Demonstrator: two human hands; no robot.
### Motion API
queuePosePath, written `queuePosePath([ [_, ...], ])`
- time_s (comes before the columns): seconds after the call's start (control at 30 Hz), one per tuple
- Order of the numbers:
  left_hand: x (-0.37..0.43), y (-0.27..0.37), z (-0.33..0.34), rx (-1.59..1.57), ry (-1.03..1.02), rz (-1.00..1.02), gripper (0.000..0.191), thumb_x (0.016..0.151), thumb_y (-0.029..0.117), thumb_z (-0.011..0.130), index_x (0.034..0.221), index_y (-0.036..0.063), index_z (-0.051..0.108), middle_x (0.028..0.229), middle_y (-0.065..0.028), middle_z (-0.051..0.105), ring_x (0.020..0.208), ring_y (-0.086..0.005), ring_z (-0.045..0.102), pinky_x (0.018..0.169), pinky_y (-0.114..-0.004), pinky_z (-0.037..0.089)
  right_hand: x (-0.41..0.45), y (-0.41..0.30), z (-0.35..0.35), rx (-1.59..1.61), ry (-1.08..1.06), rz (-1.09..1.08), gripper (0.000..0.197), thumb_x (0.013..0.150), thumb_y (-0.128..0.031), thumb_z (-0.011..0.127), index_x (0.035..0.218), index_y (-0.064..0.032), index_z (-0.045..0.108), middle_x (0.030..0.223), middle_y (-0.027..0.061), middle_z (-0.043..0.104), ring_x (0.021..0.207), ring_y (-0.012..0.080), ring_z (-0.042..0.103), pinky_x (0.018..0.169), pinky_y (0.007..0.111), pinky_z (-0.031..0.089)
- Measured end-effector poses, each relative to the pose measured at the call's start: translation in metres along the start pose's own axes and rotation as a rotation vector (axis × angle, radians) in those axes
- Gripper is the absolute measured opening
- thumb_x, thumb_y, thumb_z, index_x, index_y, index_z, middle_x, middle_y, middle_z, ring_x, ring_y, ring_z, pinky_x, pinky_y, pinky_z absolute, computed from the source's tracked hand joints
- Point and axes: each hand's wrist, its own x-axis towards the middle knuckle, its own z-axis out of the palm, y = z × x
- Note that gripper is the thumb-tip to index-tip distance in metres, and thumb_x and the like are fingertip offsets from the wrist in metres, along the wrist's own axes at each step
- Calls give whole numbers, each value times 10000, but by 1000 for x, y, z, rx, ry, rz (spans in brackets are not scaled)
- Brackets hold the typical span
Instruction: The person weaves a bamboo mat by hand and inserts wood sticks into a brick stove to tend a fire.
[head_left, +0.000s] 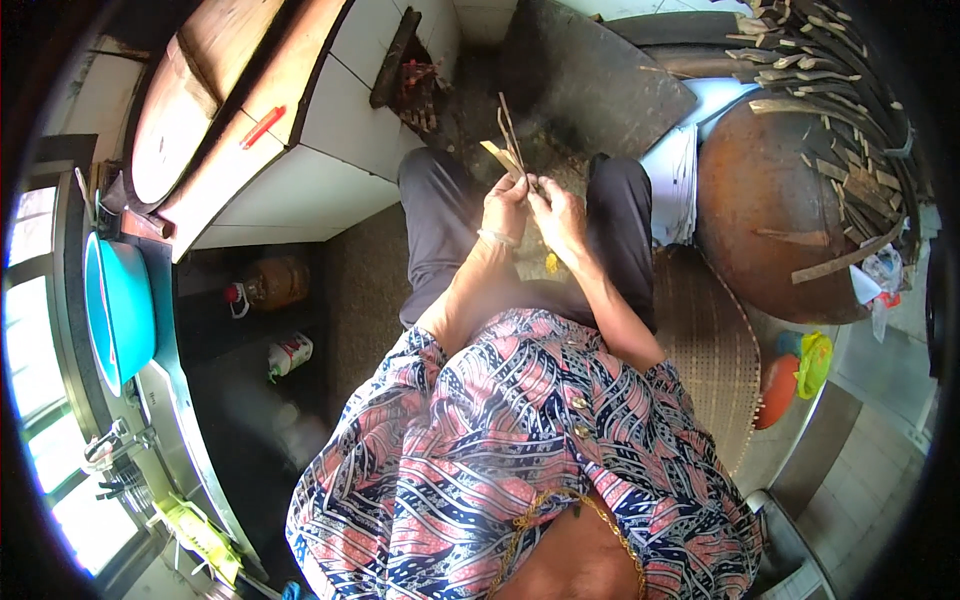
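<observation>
Above the gap between the knees, my left hand (504, 212) and my right hand (559, 216) meet, fingertips pinching a few thin sticks of split wood (504, 150). The sticks point up and away, one of them paler and flatter than the others. Their lower ends are hidden by the fingers. Beyond the hands, the firebox opening (416, 86) of a white-tiled stove (300, 195) shows something reddish inside. A small red object (262, 127) lies on the stove's ledge, beside a round wooden lid (180, 112).
Right of my knees are a stack of papers (673, 187) and a large brown round vessel (765, 180) below piled firewood (810, 67). A dark metal sheet (600, 82) leans ahead. Bottles (277, 283) stand under the left counter, which carries a blue basin (124, 307).
</observation>
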Motion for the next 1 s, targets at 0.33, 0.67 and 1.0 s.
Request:
queuePosePath([
  [0.33, -2, 0, 4, 218, -79, 36, 128, 821, 52, 450, 919, 46, 532, 748, 8, 544, 610, -94, 507, 547, -209, 417, 83, -40, -56, -731, 113, -884, 417, 672, -29, 489, 1088, -54, 488, 1301, 81, 300, 1221, 292, 215, 948, 486, 243],
  [0.67, 3, 5, 7, 39, -80, 7, 122, 809, 35, 474, 918, 18, 526, 720, -28, 533, 622, -142, 526, 582, -259, 462, 83, -9, -49, -896, 23, -792, 127, 714, -121, 496, 635, -37, 549, 548, 74, 536, 484, 199, 550, 411, 291, 448],
  [1.0, 6, -3, -1, 53, -11, 35, 107, 820, 67, 487, 891, 5, 537, 804, -45, 577, 692, -108, 534, 621, -201, 422, 25, 5, -11, -93, -243, -129, 283, 795, -194, 429, 947, 43, 461, 743, 238, 563, 729, 373, 559, 630, 440, 440],
])
